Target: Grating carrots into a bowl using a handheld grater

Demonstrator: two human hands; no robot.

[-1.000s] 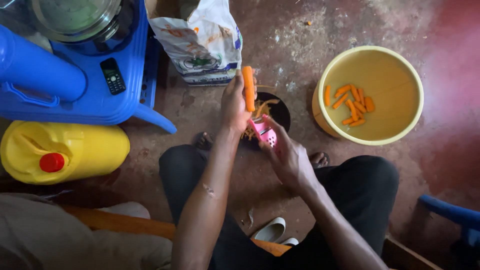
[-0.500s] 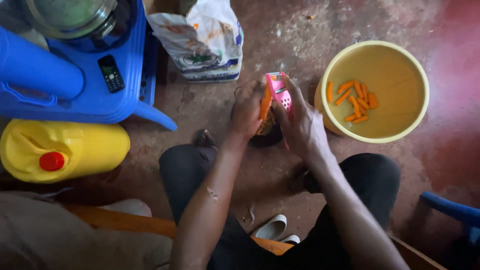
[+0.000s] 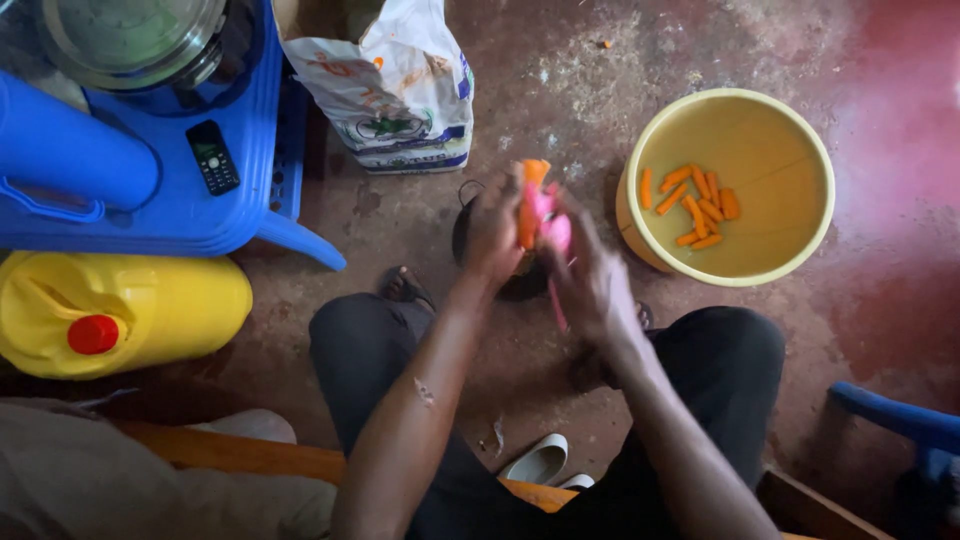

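**Carrot and peeler in hand**

Left hand (image 3: 493, 232) grasps a carrot (image 3: 530, 200) upright; right hand (image 3: 585, 275) clenches a pink peeler (image 3: 548, 225) against it. Beneath them sits a dark pan (image 3: 470, 225). At three o'clock, a yellow basin (image 3: 800, 250) holds carrot pieces (image 3: 695, 205).

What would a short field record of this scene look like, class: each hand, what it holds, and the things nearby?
Left hand: grips a carrot, upright.
Right hand: holds a pink peeler against the carrot.
Under the hands: a dark pan on the floor.
Right side: yellow basin with carrot pieces inside.
Left side: blue plastic chair bearing a phone; yellow jerrycan.
Above: printed bag.
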